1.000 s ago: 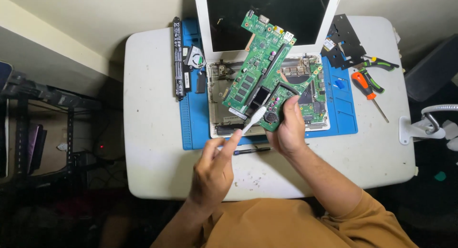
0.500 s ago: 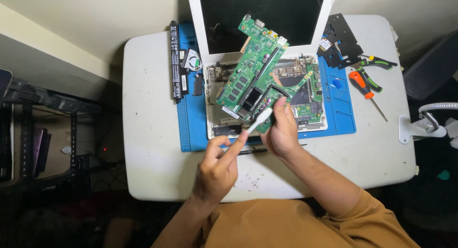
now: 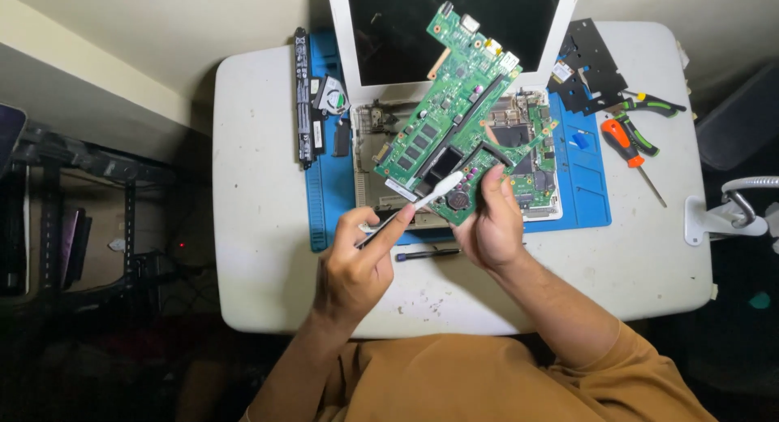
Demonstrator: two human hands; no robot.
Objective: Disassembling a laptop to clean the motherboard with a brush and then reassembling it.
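1. A long green circuit board [image 3: 454, 105], studded with chips and metal ports, is held tilted above the opened white laptop shell [image 3: 381, 138] on a blue mat [image 3: 584, 203].
2. Its near end is clamped by the right hand [image 3: 491, 227].
3. A slim white brush [image 3: 422, 201] is pinched in the closed left hand [image 3: 357, 268], its tip touching the board.
4. An orange-handled screwdriver [image 3: 623, 146] lies right.
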